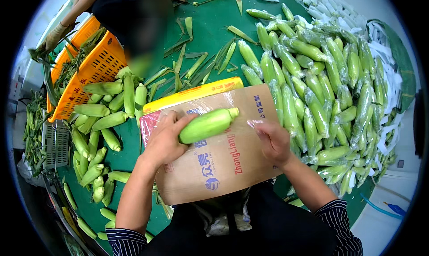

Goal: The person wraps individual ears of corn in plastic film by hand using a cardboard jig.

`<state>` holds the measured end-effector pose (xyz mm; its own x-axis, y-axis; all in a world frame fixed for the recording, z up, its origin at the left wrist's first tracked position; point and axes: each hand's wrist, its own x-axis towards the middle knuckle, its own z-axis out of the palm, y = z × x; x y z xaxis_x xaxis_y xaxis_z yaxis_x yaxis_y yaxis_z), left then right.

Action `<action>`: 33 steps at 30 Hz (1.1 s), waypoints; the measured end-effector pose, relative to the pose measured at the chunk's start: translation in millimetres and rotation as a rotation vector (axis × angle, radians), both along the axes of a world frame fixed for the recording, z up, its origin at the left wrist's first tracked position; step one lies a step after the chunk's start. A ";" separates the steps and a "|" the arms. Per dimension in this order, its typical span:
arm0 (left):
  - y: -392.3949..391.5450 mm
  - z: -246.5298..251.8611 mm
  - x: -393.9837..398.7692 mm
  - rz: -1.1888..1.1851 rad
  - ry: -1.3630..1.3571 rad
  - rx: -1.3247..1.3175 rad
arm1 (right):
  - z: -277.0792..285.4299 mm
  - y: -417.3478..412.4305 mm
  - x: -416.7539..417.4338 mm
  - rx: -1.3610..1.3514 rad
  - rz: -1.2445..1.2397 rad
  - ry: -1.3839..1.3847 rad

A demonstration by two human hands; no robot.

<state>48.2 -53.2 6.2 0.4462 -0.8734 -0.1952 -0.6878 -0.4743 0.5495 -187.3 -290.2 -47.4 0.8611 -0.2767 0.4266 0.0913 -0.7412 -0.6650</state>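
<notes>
An ear of corn in its green husk (209,125) lies slanted over a brown paper sack (248,165) across the person's lap. My left hand (169,135) rests against the corn's thick end, its fingers partly hidden. To the right of the corn's tip, my right hand (273,142) pinches the edge of clear plastic film between thumb and fingers. The film stretches over the sack beneath the corn. Along the sack's far edge lies a yellow box (194,93), and a red printed patch shows beside my left hand.
Husked ears (109,122) lie in a heap at the left, by an orange plastic crate (90,78) holding leaves. Film-wrapped corn (315,88) is piled at the right. Torn husk leaves (197,65) litter the green surface (214,21). Another person's arm (75,11) reaches in at the upper left.
</notes>
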 end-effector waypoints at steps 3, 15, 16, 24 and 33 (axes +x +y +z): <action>-4.9 1.2 10.5 -0.109 0.063 0.027 | 19.9 11.9 61.2 -0.094 0.127 0.174; 120.5 -79.9 -7.4 0.527 -0.275 -0.186 | 20.5 30.4 104.2 -0.366 0.109 0.345; 103.5 -66.2 -7.4 0.506 -0.530 -0.272 | 27.7 30.5 98.6 -0.394 0.099 0.413; 81.3 -49.8 -105.5 -0.004 -0.232 -0.543 | 38.1 59.1 36.2 -0.165 0.562 0.505; -38.0 -15.9 50.9 0.356 -0.712 -0.270 | 54.6 20.1 102.0 -0.324 0.218 0.427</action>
<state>99.0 -91.3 -9.6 0.6413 -0.6334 0.4331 -0.7475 -0.6430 0.1665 -85.2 -270.0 7.2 0.9980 0.0128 0.0623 0.0377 -0.9072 -0.4190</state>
